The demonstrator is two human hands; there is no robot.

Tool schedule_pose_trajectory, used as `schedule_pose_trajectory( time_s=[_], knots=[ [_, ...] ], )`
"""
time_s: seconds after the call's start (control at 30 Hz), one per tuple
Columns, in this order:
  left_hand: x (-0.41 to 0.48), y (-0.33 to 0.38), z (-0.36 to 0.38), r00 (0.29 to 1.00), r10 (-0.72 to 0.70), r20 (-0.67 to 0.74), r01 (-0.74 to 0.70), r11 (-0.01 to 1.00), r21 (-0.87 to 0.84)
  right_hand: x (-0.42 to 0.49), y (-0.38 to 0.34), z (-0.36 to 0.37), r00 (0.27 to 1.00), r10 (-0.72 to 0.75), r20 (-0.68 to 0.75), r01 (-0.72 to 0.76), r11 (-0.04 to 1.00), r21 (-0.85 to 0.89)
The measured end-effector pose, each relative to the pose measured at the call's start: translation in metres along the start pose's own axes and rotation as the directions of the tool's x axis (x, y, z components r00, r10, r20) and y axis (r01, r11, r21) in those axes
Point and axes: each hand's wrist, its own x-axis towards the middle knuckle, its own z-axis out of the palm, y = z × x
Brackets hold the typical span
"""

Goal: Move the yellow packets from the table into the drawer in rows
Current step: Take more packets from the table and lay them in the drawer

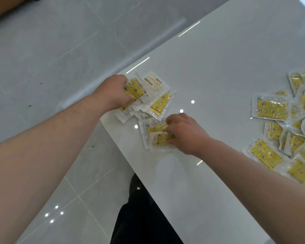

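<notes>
Table (218, 85): white, glossy, seen from above, with its near corner over grey floor tiles (42, 59). No drawer is in view.

Loose heap (289, 131): most of the yellow packets lie here at the right side of the table, overlapping at all angles and well apart from both hands.

Fanned bunch (161, 103): several packets splayed at the table's left edge, some face down and showing white printed backs.

Overlapping pair (157, 136): two packets flat on the table, just beside the bunch and nearer the person.

Left hand (113, 90): fingers curled down over the fanned bunch and gripping it at its left end.

Right hand (185, 132): fingers bent onto the right end of the overlapping pair. It appears to pinch them, though the thumb is hidden, so how firm the hold is cannot be confirmed.

Assessment: the step in hand is gathering — packets are being collected into handfuls at the table edge, and none can be seen stowed. The next move calls for merging the pair into the bunch and squaring the edges, since a splayed fan of slippery film is likely to shed packets in transit. The handful must then be carried to the drawer — wherever it sits — and laid down in an orderly row.
</notes>
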Motion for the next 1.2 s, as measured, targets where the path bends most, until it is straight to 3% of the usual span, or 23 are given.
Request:
schedule_pose_trajectory(
  time_s=[0.27,0.57,0.7,0.9,1.03,1.2],
  knots=[
    [-0.006,-0.001,0.002,0.999,-0.051,0.014,0.052,0.993,-0.109,0.011,-0.005,0.005,0.998,-0.041,0.043,0.047,0.988,-0.148],
    [0.000,0.016,0.004,0.998,-0.058,0.034,0.064,0.972,-0.224,-0.002,-0.001,0.014,0.978,0.156,0.138,-0.173,0.977,0.122],
    [0.011,0.033,0.012,0.998,-0.068,0.006,0.067,0.967,-0.245,-0.018,0.004,0.019,0.931,0.306,0.196,-0.354,0.886,0.300],
    [0.028,0.049,0.029,0.999,-0.042,-0.020,0.044,0.997,0.060,-0.039,0.008,0.027,0.866,0.476,0.152,-0.486,0.731,0.479],
    [0.036,0.047,0.027,0.999,-0.031,0.011,0.031,0.999,0.020,-0.048,0.010,0.028,0.822,0.545,0.163,-0.524,0.614,0.590],
    [0.037,0.049,0.023,1.000,-0.003,0.017,0.002,1.000,0.025,-0.054,0.015,0.027,0.799,0.583,0.148,-0.526,0.556,0.644]
  ],
)
